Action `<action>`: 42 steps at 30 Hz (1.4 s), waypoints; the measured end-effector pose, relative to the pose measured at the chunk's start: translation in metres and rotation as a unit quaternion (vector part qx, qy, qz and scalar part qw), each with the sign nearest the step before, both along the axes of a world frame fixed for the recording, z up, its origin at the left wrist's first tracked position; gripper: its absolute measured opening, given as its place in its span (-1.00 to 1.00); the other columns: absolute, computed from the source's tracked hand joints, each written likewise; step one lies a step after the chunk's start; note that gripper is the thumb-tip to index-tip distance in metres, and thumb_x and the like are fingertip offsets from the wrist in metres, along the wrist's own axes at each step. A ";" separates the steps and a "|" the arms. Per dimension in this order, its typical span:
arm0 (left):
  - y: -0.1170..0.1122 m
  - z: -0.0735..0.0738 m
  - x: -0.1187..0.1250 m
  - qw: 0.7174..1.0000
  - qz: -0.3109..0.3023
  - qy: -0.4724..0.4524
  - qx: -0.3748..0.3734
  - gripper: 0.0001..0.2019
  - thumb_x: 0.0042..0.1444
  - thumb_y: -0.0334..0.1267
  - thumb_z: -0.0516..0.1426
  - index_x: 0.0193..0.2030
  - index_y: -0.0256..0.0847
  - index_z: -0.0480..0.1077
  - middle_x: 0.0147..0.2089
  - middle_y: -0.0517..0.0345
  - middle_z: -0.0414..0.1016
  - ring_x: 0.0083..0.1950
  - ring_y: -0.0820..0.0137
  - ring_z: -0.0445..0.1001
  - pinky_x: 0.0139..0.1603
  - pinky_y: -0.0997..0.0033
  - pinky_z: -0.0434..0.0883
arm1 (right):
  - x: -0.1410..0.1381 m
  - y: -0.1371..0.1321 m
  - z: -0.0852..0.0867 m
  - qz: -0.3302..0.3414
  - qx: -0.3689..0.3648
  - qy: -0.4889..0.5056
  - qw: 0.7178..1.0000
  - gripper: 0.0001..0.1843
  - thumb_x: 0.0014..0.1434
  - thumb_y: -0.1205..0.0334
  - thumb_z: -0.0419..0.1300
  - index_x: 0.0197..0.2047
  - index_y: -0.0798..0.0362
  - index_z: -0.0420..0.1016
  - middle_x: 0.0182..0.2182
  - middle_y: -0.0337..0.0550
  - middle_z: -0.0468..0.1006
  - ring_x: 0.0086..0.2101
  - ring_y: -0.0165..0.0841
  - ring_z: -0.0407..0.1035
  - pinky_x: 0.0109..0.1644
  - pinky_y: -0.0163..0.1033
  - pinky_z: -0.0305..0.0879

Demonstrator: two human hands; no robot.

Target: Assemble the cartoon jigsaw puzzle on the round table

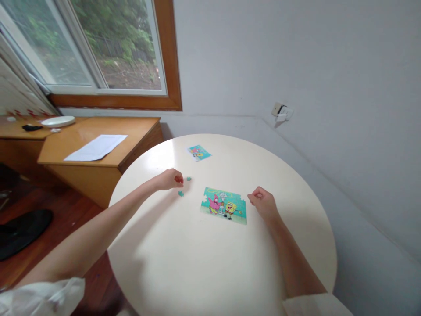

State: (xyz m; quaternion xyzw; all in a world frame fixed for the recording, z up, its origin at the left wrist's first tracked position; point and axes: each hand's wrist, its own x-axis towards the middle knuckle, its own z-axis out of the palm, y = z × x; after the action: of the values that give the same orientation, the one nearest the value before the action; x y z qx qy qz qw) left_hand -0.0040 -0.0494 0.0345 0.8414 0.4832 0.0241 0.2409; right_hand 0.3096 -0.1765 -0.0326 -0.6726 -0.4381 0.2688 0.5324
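Observation:
A jigsaw puzzle (226, 206) with cartoon figures on a turquoise ground lies flat on the round white table (210, 263). Notches show along its left edge and at its upper right corner. Just off that right corner is my right hand (264, 202), thumb and fingers pressed together; whatever they may hold is hidden. Left of the puzzle, my left hand (171, 179) hovers over the table with curled fingers, and I cannot make out anything in them. Close to it lie two small loose turquoise puzzle pieces, a farther piece (188, 178) and a nearer piece (180, 193).
A small picture card (199, 152) with similar figures lies toward the table's far side. Beyond the left rim stands a wooden desk (138, 131) bearing a paper sheet (96, 147) and a white plate (58, 121). A wall with a socket (278, 109) borders the right.

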 end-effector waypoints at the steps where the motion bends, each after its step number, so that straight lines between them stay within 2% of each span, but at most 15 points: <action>1: -0.003 -0.004 -0.001 1.000 -0.016 0.011 -0.002 -0.86 -0.08 -0.27 0.15 -0.36 -0.24 0.45 -0.39 0.15 0.52 -0.35 0.41 0.45 -0.36 0.54 0.31 | 0.000 0.000 0.000 0.001 0.003 0.000 1.000 -0.80 -0.30 0.15 0.14 -0.68 0.00 0.16 -0.81 -0.39 0.24 -0.72 -0.53 0.04 -0.61 -0.37 -0.06; 4: -0.011 -0.010 0.000 0.996 -0.052 0.066 0.005 -0.79 -0.11 -0.28 0.18 -0.27 -0.24 0.46 -0.31 0.13 0.52 -0.31 0.41 0.45 -0.35 0.55 0.30 | 0.000 -0.001 -0.001 0.005 0.009 -0.004 1.000 -0.79 -0.30 0.14 0.15 -0.68 0.00 0.16 -0.81 -0.39 0.24 -0.71 -0.53 0.04 -0.61 -0.37 -0.05; 7: -0.016 -0.011 0.003 0.994 -0.054 0.091 0.015 -0.76 -0.15 -0.35 0.18 -0.25 -0.23 0.46 -0.30 0.14 0.51 -0.33 0.41 0.43 -0.38 0.55 0.28 | 0.001 -0.001 -0.003 0.003 0.009 -0.011 1.000 -0.79 -0.29 0.13 0.15 -0.67 0.00 0.16 -0.81 -0.39 0.23 -0.71 -0.53 0.02 -0.61 -0.36 -0.08; 15: -0.013 -0.019 0.006 0.995 -0.054 0.086 0.025 -0.90 -0.15 -0.38 0.15 -0.41 -0.24 0.44 -0.41 0.17 0.47 -0.39 0.43 0.39 -0.40 0.55 0.25 | 0.001 0.000 -0.004 0.010 0.022 -0.010 1.000 -0.79 -0.28 0.12 0.15 -0.66 0.00 0.17 -0.80 -0.38 0.24 -0.71 -0.52 0.04 -0.60 -0.36 -0.06; 22: -0.009 -0.026 0.005 0.996 -0.046 0.067 0.024 -0.91 -0.19 -0.41 0.16 -0.45 -0.24 0.38 -0.46 0.19 0.40 -0.43 0.41 0.33 -0.45 0.51 0.19 | 0.003 0.001 -0.006 0.013 0.020 -0.010 1.000 -0.79 -0.28 0.14 0.16 -0.66 0.01 0.17 -0.80 -0.38 0.23 -0.70 -0.53 0.03 -0.60 -0.37 -0.08; 28: -0.016 -0.022 0.004 0.999 -0.047 0.010 0.007 -0.93 -0.17 -0.43 0.13 -0.48 -0.22 0.32 -0.51 0.25 0.34 -0.47 0.44 0.29 -0.47 0.50 0.17 | 0.002 0.000 -0.003 0.011 0.013 -0.015 1.000 -0.80 -0.29 0.14 0.15 -0.67 0.00 0.16 -0.80 -0.38 0.23 -0.70 -0.53 0.03 -0.60 -0.37 -0.08; 35: -0.019 -0.022 0.012 0.994 -0.043 -0.095 -0.042 -0.91 -0.10 -0.44 0.04 -0.43 -0.26 0.35 -0.54 0.26 0.34 -0.46 0.48 0.33 -0.41 0.54 0.25 | 0.000 -0.002 -0.001 0.012 0.019 -0.018 1.000 -0.79 -0.29 0.13 0.14 -0.67 0.00 0.16 -0.80 -0.37 0.23 -0.70 -0.53 0.03 -0.60 -0.37 -0.09; 40: -0.017 -0.024 0.026 0.960 -0.034 -0.241 -0.138 -0.91 -0.18 -0.39 0.16 -0.45 -0.30 0.36 -0.55 0.27 0.38 -0.49 0.52 0.33 -0.41 0.55 0.29 | 0.000 -0.002 0.001 0.011 0.009 -0.023 1.000 -0.81 -0.28 0.13 0.13 -0.66 0.00 0.17 -0.80 -0.38 0.24 -0.71 -0.53 0.03 -0.60 -0.36 -0.07; 42: -0.016 -0.025 0.034 0.954 -0.039 -0.252 -0.155 -0.91 -0.21 -0.39 0.18 -0.48 -0.30 0.36 -0.57 0.27 0.38 -0.50 0.53 0.33 -0.42 0.56 0.28 | 0.000 -0.003 0.001 0.012 0.008 -0.027 1.000 -0.81 -0.28 0.13 0.13 -0.66 0.00 0.17 -0.79 -0.37 0.24 -0.71 -0.53 0.04 -0.61 -0.36 -0.06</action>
State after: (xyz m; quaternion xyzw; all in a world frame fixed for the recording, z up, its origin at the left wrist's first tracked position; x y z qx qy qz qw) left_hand 0.0300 -0.0657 0.0097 0.7785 0.3711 0.1510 0.4832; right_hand 0.3097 -0.1790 -0.0317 -0.6700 -0.4626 0.2538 0.5222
